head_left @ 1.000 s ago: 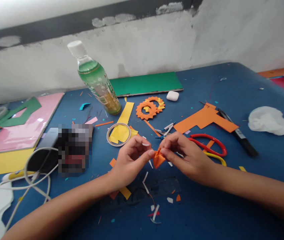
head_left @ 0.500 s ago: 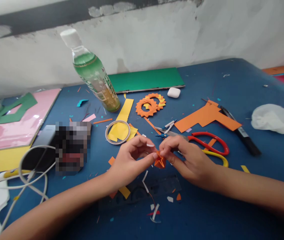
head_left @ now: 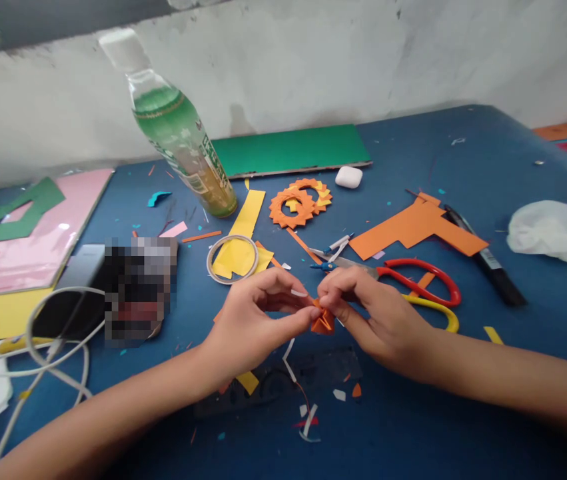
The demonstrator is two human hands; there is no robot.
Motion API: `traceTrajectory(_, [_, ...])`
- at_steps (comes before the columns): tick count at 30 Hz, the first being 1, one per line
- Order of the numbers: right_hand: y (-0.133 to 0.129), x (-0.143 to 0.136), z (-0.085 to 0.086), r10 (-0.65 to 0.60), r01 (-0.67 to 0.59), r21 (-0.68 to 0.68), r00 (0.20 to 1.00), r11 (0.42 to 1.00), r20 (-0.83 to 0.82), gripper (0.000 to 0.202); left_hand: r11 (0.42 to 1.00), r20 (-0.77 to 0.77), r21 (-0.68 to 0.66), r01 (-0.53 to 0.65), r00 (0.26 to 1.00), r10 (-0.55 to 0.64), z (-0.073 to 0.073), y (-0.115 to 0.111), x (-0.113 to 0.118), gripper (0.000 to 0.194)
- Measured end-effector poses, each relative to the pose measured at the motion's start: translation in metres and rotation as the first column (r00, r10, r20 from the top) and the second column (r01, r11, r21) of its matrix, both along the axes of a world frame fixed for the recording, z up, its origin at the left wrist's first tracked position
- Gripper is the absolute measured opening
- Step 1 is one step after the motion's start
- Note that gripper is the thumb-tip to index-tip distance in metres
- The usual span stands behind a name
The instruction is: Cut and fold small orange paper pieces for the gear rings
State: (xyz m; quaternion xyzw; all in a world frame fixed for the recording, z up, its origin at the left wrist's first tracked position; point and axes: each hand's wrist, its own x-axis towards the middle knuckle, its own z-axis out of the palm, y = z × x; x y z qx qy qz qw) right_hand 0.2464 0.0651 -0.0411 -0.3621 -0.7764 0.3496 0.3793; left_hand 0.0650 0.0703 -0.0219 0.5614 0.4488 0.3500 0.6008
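A small folded orange paper piece is pinched between both hands at the middle of the view. My left hand grips its left side with thumb and fingertips. On its right side, my right hand holds it with thumb and forefinger. Just beyond the hands lie a compass and scissors with red and yellow handles. Farther back sit two toothed paper rings, one orange and one orange and yellow. A tape roll rests on yellow paper.
A tilted-looking bottle stands at the back left, near a green board. Left are a phone, a white cable and pink sheets. Orange paper, a black marker and crumpled tissue lie right.
The view has shifted slightly, and objects at the back appear a little higher. Both hands still hold the orange piece, which sits at a slightly different angle.
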Motion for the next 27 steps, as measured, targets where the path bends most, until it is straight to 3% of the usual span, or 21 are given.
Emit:
traceTrajectory(12, [0.0002,-0.001,0.0007,-0.003,0.003,-0.02,1.0,1.0,0.005,0.01,0.999,-0.06,0.044,-0.015,0.998,0.017,0.0012,-0.0008,0.0011,0.011])
traceTrajectory(27, [0.0002,-0.0049,-0.0076,0.098,-0.1,0.023,0.993,0.995,0.059,0.014,0.992,-0.305,0.124,-0.011,0.951,0.049,-0.0007,0.0003,0.0054,0.01])
